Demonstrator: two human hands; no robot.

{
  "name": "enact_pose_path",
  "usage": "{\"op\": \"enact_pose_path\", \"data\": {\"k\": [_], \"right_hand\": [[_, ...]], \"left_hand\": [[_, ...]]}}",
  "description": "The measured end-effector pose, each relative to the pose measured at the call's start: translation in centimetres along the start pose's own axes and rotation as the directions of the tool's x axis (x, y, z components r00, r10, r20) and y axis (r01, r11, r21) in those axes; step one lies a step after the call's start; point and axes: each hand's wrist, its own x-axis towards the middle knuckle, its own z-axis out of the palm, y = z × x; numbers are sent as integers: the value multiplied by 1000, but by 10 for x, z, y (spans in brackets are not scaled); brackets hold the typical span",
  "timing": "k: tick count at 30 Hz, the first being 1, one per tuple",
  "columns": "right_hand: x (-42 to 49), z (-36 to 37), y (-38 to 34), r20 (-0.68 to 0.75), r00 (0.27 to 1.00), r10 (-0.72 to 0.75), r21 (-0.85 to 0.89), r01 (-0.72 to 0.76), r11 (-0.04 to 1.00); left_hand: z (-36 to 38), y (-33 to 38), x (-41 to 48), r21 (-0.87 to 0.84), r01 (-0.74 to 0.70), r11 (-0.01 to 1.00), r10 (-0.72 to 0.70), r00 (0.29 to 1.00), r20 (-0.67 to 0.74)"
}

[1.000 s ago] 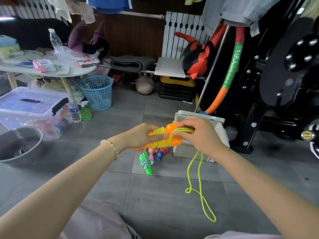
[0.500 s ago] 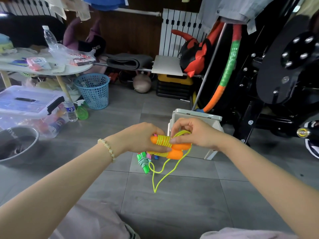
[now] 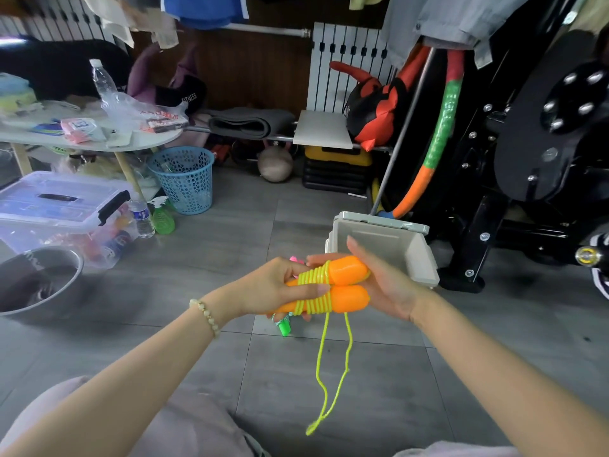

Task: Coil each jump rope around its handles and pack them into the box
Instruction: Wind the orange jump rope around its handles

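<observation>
My left hand (image 3: 273,288) grips the orange handles (image 3: 346,296) to pin the rope (image 3: 313,305) coils, my right hand (image 3: 385,285) open-fingered behind, steadying them.

The paired handles (image 3: 333,288) sit between the left hand (image 3: 270,291) and right hand (image 3: 385,285), just before the box (image 3: 412,258) on the floor (image 3: 214,258). The rope (image 3: 329,367) hangs below them (another bundle (image 3: 284,325) lies underneath, mostly hidden). Far left, a basket (image 3: 184,179) stands beside the table (image 3: 99,145).
</observation>
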Motion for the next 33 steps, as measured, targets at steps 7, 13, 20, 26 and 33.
{"op": "enact_pose_path", "data": {"k": [7, 13, 20, 26, 33], "right_hand": [[1, 7, 11, -93, 985, -146, 0, 147, 989], [4, 4, 25, -127, 988, -89, 47, 96, 994], [5, 22, 38, -165, 983, -85, -82, 72, 994], [9, 31, 35, -188, 975, -121, -711, -50, 702], [6, 32, -3, -44, 945, -325, -984, 16, 180]], "left_hand": [[1, 3, 6, -111, 65, 992, -72, 996, -60], [10, 3, 12, -151, 62, 987, -99, 963, -252], [2, 11, 17, -5, -50, 999, 44, 915, -401], [-10, -6, 26, 141, 54, 989, 33, 836, -549], [-13, -26, 26, 237, 198, 951, -70, 885, -460]]}}
